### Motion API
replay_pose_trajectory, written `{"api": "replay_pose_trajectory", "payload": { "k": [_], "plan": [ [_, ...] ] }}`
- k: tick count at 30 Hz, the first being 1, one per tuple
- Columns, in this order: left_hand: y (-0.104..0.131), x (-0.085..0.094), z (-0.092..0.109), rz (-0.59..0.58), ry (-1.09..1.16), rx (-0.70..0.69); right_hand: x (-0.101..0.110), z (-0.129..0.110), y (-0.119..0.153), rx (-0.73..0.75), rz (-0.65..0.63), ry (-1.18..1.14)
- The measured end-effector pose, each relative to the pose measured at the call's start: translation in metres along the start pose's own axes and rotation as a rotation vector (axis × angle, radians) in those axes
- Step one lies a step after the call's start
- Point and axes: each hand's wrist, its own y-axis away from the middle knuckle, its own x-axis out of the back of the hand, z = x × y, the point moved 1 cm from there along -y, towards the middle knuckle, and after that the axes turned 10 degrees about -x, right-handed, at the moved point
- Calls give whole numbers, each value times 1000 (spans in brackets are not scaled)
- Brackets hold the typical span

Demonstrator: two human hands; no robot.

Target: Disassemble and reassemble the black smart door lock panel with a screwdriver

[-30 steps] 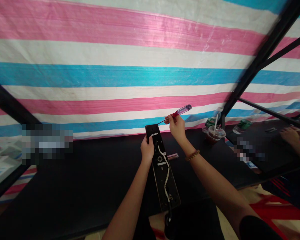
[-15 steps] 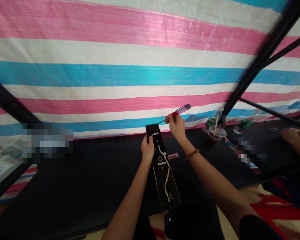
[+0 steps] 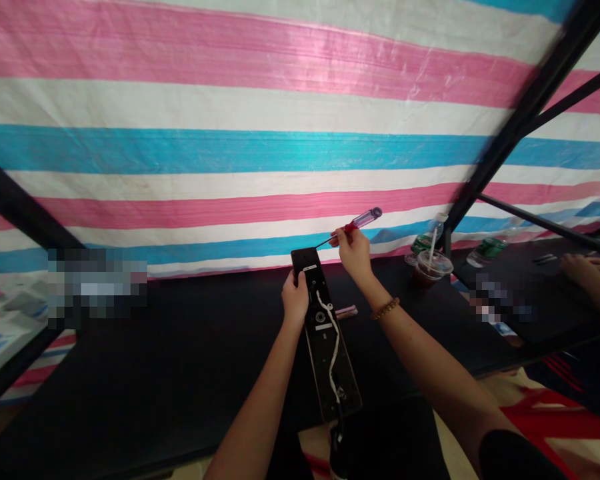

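Note:
A long black device panel [image 3: 347, 373] tilts up from the near edge of the table, its back with a white cable [image 3: 336, 353] towards me. My left hand [image 3: 295, 299] is closed around its left side near the upper end, thumb on the back face. My right hand [image 3: 354, 252] grips a screwdriver [image 3: 366, 219] with a clear purple and red handle. The screwdriver's shaft slants down to the left, its tip at the panel's top end; whether it sits in a screw is too small to tell. A pinkish rod-like item [image 3: 349, 311] lies just right of the panel.
On the black table [image 3: 180, 373], a plastic cup with a straw [image 3: 434, 265] and a bottle [image 3: 423, 243] stand at the right. Beyond, another bottle [image 3: 490, 250] lies near another person's hands [image 3: 587, 273]. A striped tarp [image 3: 280, 150] hangs behind; black metal posts [image 3: 500, 150] flank the table.
My hands, the panel and the screwdriver hold nearly the same position. At the far right, the other person's hands have shifted slightly.

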Motion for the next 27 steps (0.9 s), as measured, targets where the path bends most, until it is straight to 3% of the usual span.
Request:
{"api": "replay_pose_trajectory", "payload": {
  "k": [17, 27],
  "plan": [
    [-1, 0, -4, -5, 9, -16, 0, 2, 1, 11, -32, 34],
    [-1, 0, -2, 4, 24, -12, 0, -2, 5, 65, -81, 168]
  ]
}}
